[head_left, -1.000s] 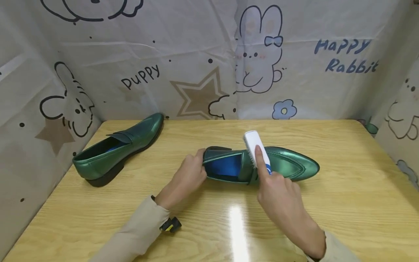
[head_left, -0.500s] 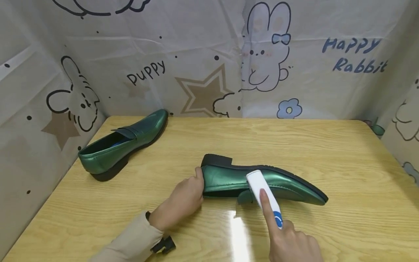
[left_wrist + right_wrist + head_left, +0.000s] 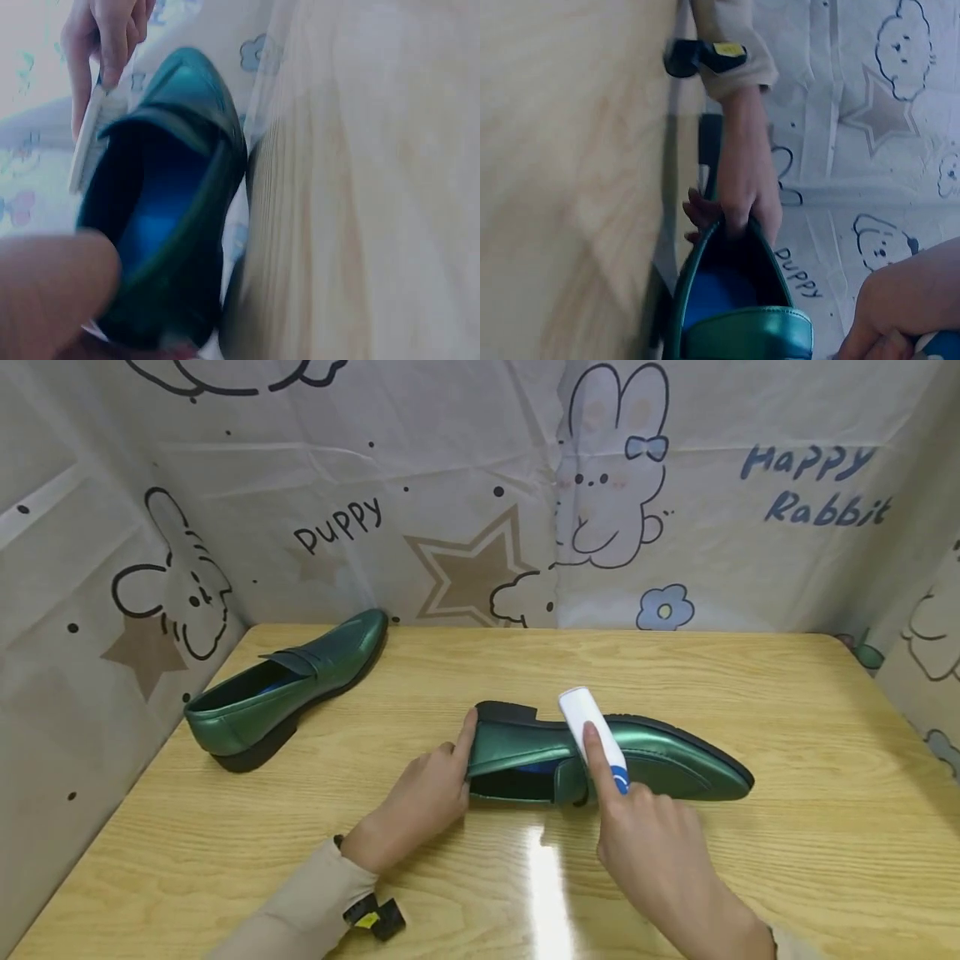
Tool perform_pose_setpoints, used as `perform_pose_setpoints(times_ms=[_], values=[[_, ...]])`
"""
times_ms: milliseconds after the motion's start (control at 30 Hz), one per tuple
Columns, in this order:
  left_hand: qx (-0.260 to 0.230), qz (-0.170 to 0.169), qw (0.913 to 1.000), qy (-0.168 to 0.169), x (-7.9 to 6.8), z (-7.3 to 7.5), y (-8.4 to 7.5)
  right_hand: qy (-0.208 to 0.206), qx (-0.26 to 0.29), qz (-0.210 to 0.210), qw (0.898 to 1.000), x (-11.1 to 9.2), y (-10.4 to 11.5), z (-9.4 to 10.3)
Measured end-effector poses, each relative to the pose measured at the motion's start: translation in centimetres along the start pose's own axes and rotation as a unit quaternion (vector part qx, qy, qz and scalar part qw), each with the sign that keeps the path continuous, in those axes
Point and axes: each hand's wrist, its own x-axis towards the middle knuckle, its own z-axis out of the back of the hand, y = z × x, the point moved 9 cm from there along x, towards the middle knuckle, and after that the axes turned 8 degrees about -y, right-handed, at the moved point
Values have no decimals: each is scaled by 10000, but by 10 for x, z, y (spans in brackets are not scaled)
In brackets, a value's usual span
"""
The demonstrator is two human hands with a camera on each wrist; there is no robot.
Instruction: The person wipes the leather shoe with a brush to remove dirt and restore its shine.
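Observation:
A green metallic loafer (image 3: 517,745) with a blue insole is tilted on its side, its opening facing me and its dark sole edge at the far side. My left hand (image 3: 420,802) grips it by the heel; in the right wrist view the left hand's (image 3: 746,176) thumb reaches inside the heel opening. My right hand (image 3: 652,835) holds a white brush (image 3: 588,718) with a blue patch on its handle, index finger along its back. The brush lies against the shoe's upper side near the strap. In the left wrist view the brush's (image 3: 90,142) pale bristles face the shoe.
A matching green loafer (image 3: 300,693) stands upright at the table's back left, toe pointing away. The wooden table (image 3: 825,777) is bounded by a printed cloth (image 3: 450,443) at the back and both sides.
The loafer was rolled onto its side, its opening toward me, then tipped partly back. The brush came nearer with my right hand, then went away again across the shoe's side.

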Motion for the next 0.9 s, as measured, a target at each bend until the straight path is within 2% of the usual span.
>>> perform_pose_setpoints(times_ms=[100,200,333,467,500,567,733,833,900], values=[[-663,257,9975,1,3,-2,9,325,147,-87,9993,6,-5,-3],[-1108,582,9920,149,4,-9,15,581,176,-109,9981,-1,-6,-4],[-1251,791,9880,444,1,-19,13,899,39,-154,9958,-28,-1,-10],[-1208,780,9887,435,0,-20,9,1201,-46,-371,9921,-48,1,-18],[-1170,756,9893,423,0,-20,9,1156,-16,-409,9924,-49,1,-18],[-1002,682,9918,401,-1,-19,9,796,-21,-329,9963,-44,2,-13],[-532,366,9975,273,1,-14,4,118,-9,-62,9999,-18,3,-3],[-497,298,9980,251,1,-14,3,185,68,-32,9998,-2,4,-5],[-652,349,9969,282,1,-15,5,238,138,-34,9996,5,4,-6]])
